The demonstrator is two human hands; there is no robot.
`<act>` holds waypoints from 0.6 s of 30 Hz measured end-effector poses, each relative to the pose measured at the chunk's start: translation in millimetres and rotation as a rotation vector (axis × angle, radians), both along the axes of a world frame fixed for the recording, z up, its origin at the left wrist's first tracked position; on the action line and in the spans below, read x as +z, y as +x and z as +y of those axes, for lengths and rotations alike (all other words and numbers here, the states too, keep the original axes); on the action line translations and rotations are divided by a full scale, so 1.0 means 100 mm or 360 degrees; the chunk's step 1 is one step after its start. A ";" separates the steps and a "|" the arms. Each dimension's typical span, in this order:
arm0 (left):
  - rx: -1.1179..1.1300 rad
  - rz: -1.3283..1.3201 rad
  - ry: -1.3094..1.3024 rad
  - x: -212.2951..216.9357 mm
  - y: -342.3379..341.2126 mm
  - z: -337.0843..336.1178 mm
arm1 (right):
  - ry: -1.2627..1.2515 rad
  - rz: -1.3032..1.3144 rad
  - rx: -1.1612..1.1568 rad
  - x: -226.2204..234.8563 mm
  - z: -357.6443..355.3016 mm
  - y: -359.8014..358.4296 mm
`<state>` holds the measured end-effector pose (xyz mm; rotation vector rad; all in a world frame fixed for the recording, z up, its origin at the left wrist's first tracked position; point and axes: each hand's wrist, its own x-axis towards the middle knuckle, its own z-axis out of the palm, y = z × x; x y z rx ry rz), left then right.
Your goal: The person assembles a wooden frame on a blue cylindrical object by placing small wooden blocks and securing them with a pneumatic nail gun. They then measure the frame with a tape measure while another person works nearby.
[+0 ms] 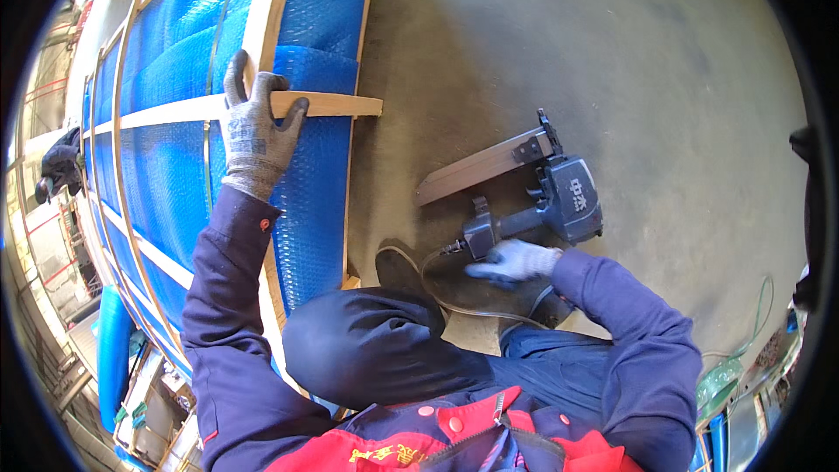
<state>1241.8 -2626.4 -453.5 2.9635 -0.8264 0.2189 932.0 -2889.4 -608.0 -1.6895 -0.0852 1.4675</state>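
Observation:
My left hand (260,135), in a grey knit glove, grips a pale wooden slat (328,105) where it crosses a longer wooden board (265,13). Its fingers reach around the crossing, and the thumb lies over the slat. Both pieces belong to a crate frame around a bulky load in blue bubble wrap (310,179). On the floor to the right lies a black nail gun (572,201) with a long magazine. Close beside its handle end is my gloved right hand (517,262), fingers stretched leftward and slightly blurred. I see no grip on the tool.
A thin air hose (454,308) runs from the nail gun past my shoes (400,269). Grey concrete floor (664,79) spreads to the right. A green hose (759,323) and clutter show at lower right. At far left are a dark-clothed person (63,157) and a blue roll (114,358).

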 end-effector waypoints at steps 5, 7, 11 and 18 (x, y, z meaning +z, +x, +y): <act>-0.0101 -0.0091 0.0065 -0.02 0.02 0.06 | -0.0345 0.0832 -0.2168 -0.57 -0.24 -0.80; -0.0075 -0.0051 0.0063 -0.02 0.02 0.07 | -0.0105 0.0644 -0.2727 -0.76 -0.01 -0.71; -0.0043 -0.0023 0.0087 -0.03 0.01 0.07 | 0.0270 0.0565 -0.3741 -1.02 0.33 -0.42; -0.0041 -0.0041 0.0097 -0.07 0.06 0.08 | 0.0610 0.0123 -0.3047 -0.73 -0.03 -0.01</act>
